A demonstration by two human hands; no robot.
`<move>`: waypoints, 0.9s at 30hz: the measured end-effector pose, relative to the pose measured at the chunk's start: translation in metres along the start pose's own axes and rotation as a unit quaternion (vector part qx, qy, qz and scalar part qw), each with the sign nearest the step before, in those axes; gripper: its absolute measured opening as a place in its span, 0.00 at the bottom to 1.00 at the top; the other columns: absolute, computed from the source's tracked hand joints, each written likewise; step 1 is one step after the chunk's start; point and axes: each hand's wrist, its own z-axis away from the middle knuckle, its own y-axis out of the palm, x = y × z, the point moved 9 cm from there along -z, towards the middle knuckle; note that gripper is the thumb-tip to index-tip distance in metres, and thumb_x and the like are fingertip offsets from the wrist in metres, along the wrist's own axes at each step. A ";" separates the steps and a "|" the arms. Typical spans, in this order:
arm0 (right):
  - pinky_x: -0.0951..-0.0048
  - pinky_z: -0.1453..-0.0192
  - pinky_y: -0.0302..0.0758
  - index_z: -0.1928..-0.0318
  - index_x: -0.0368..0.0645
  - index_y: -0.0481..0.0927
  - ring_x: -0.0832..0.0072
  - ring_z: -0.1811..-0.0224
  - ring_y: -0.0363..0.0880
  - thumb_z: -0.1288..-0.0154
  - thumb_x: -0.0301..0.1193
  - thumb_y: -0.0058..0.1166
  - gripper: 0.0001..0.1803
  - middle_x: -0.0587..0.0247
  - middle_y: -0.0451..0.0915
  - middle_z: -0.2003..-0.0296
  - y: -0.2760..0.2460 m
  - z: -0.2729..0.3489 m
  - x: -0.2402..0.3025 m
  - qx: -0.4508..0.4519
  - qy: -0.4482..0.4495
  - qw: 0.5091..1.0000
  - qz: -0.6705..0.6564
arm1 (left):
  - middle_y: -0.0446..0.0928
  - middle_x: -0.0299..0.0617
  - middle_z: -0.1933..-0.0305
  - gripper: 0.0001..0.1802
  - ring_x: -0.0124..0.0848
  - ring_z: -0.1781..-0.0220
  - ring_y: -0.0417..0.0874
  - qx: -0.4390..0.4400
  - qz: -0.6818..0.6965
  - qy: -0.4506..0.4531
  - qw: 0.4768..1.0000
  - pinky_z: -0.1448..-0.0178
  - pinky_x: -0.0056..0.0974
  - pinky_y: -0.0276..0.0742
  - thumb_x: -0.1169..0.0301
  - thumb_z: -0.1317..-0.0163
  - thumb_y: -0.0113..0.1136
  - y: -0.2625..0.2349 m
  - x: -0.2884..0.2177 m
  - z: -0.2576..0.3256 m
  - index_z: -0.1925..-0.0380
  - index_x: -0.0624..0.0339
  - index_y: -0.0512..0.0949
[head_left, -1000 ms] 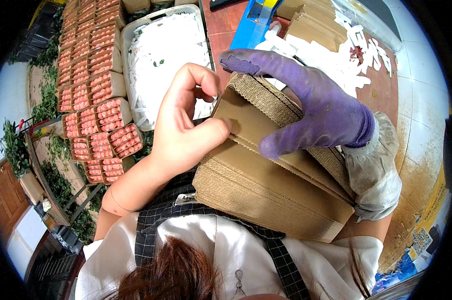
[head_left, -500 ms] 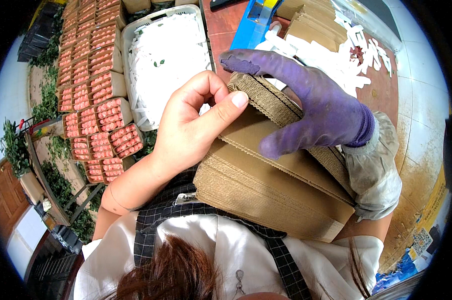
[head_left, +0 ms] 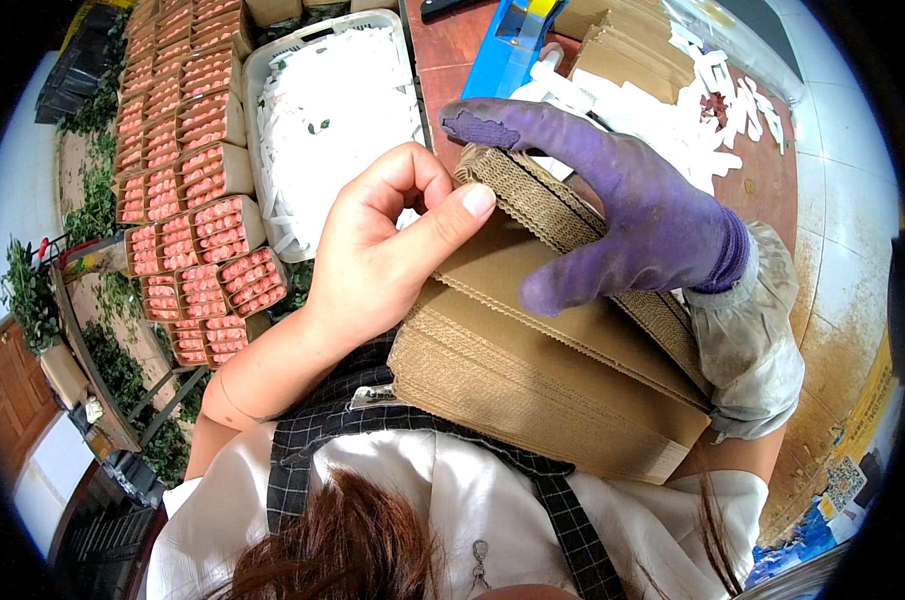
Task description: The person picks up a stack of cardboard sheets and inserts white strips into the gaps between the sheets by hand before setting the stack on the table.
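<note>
A thick stack of brown corrugated cardboard sheets (head_left: pixel 533 385) rests against my chest, fanned into sections, its ridged edges facing up. With thumb and curled fingers, my bare left hand (head_left: pixel 383 245) pinches the far left corner of the upper bundle (head_left: pixel 518 190). My right hand (head_left: pixel 638 205), in a worn purple glove, spreads over that bundle with thumb and forefinger wide apart. The forefinger stretches past the far corner and the thumb hangs over the sheets. Its other fingers are mostly hidden. A pale sleeve (head_left: pixel 748 345) covers the right wrist beside the stack.
Left stand rows of cardboard boxes (head_left: pixel 218 170) packed with pinkish-red items. Near them is a pale basket (head_left: pixel 405 60) of white strips. A reddish table (head_left: pixel 453 60) ahead bears a blue tape dispenser (head_left: pixel 508 60), more cardboard (head_left: pixel 633 60) and scattered white pieces (head_left: pixel 673 130). Leafy stems (head_left: pixel 103 350) lie left.
</note>
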 end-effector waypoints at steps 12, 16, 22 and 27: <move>0.73 0.38 0.64 0.36 0.41 0.61 0.71 0.43 0.67 0.62 0.40 0.74 0.52 0.59 0.71 0.46 0.000 0.000 0.003 0.005 -0.014 0.999 0.034 | 0.66 0.25 0.78 0.15 0.14 0.74 0.63 -0.019 -0.015 0.021 0.999 0.71 0.23 0.59 0.68 0.42 0.64 -0.005 -0.001 0.002 0.79 0.56 0.66; 0.73 0.38 0.64 0.36 0.41 0.61 0.71 0.43 0.68 0.63 0.40 0.74 0.52 0.59 0.71 0.47 0.001 0.000 0.003 0.004 -0.020 0.999 0.045 | 0.66 0.26 0.79 0.16 0.15 0.75 0.63 -0.023 -0.015 0.019 0.999 0.71 0.22 0.59 0.67 0.42 0.64 -0.006 -0.001 0.002 0.80 0.56 0.66; 0.72 0.38 0.63 0.36 0.42 0.61 0.70 0.42 0.67 0.63 0.39 0.74 0.52 0.59 0.70 0.46 0.000 0.000 -0.003 0.005 0.046 0.999 -0.017 | 0.68 0.31 0.73 0.09 0.18 0.69 0.65 -0.061 0.000 0.069 0.996 0.63 0.24 0.63 0.77 0.46 0.58 -0.010 -0.007 0.002 0.74 0.58 0.67; 0.70 0.35 0.60 0.36 0.41 0.61 0.68 0.39 0.65 0.62 0.39 0.74 0.51 0.58 0.69 0.44 -0.001 0.001 0.001 0.003 -0.002 0.999 0.032 | 0.67 0.32 0.70 0.09 0.20 0.66 0.66 0.031 0.067 0.002 0.997 0.59 0.26 0.63 0.82 0.49 0.55 0.003 -0.003 0.002 0.71 0.59 0.66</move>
